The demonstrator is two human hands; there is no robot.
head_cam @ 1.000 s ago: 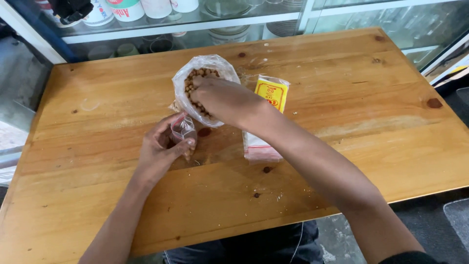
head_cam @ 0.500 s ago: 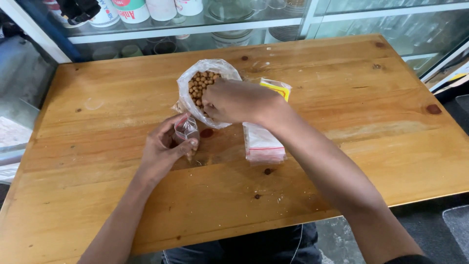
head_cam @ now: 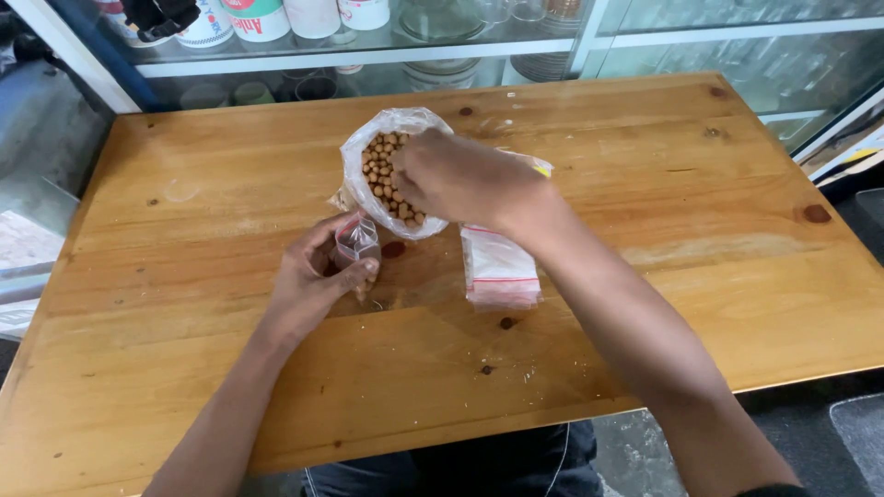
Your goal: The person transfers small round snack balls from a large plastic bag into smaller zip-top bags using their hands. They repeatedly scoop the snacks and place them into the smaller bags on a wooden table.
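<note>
head view, looking down on a wooden table [head_cam: 645,276]. the person's left hand [head_cam: 308,285] rests on the tabletop with its fingers closed around a small clear pouch [head_cam: 355,247], which stands roughly upright and has a red strip near its top. the right hand [head_cam: 451,179] reaches across into the mouth of a larger clear plastic bag [head_cam: 387,175] that lies on the table just beyond the pouch, its opening towards the person. the bag is filled with round tan nuts [head_cam: 382,170]; the fingertips of the right hand are down among them, bunched together, though whether they pinch any cannot be told. just to the right of the pouch, under the right forearm, lies a flat stack of empty small pouches [head_cam: 499,267] with red strips. a single dark nut [head_cam: 394,249] sits on the wood beside the held pouch. beyond the far edge of the table stands a glass cabinet [head_cam: 387,46] with jars and bowls on its shelves.
</note>
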